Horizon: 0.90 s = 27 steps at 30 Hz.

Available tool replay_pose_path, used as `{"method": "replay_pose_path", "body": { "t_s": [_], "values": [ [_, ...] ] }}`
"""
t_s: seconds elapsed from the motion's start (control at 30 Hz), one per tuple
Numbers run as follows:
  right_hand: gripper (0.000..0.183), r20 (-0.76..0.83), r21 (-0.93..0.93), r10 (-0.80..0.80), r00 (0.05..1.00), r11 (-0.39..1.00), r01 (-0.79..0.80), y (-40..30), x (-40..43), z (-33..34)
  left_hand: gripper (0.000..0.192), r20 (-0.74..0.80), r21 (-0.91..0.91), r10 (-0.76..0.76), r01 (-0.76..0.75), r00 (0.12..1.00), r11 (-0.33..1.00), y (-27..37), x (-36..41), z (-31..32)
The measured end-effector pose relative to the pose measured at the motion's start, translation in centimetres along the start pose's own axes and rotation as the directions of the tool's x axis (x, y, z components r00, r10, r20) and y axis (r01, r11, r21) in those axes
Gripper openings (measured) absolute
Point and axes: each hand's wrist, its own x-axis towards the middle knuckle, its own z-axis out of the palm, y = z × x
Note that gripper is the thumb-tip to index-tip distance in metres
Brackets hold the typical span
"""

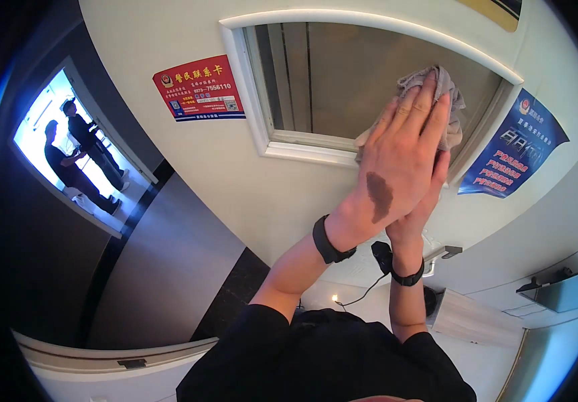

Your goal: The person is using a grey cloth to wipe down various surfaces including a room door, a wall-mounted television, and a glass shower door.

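A greyish cloth [452,108] lies bunched against the glass pane [354,75] of a white-framed window in a door. My left hand [402,145] presses on it with the fingers stretched upward over its folds. Partly behind the left hand is my right hand [414,218], close to the lower right of the window frame [314,153]; its fingers are mostly hidden, so its hold on the cloth cannot be made out. Black bands circle both wrists.
A red printed card [201,90] and a blue poster [512,145] flank the window. Below is a door handle [434,259]. A dark device [382,256] with a cable hangs near my right wrist. Two people [85,151] stand in a bright doorway at left. A monitor [560,293] is at right.
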Motion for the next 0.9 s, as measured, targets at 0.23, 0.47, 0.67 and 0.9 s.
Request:
{"method": "replay_pose_path", "body": {
  "t_s": [0.23, 0.47, 0.67, 0.9],
  "values": [
    [0.063, 0.145, -0.193, -0.302, 0.942, 0.925, 0.327, -3.1, 3.8, 4.5, 0.059, -0.214, 0.167, -0.115, 0.152, 0.97, 0.974, -4.7, 0.0, -5.0],
    [0.055, 0.174, -0.219, -0.375, 0.91, 0.887, 0.408, -4.6, 4.8, 7.8, 0.057, -0.278, 0.231, -0.121, 0.188, 0.953, 0.955, -7.3, -0.3, -7.5],
    [0.054, 0.21, -0.183, -0.309, 0.928, 0.92, 0.348, -3.2, 1.9, 7.2, 0.059, -0.22, 0.232, -0.141, 0.192, 0.965, 0.953, -7.7, -3.4, -7.1],
    [0.056, 0.175, -0.144, -0.269, 0.947, 0.944, 0.295, -4.7, 3.1, 7.9, 0.061, -0.214, 0.187, -0.057, 0.098, 0.975, 0.978, -8.4, -0.3, -8.5]
  ]
}}
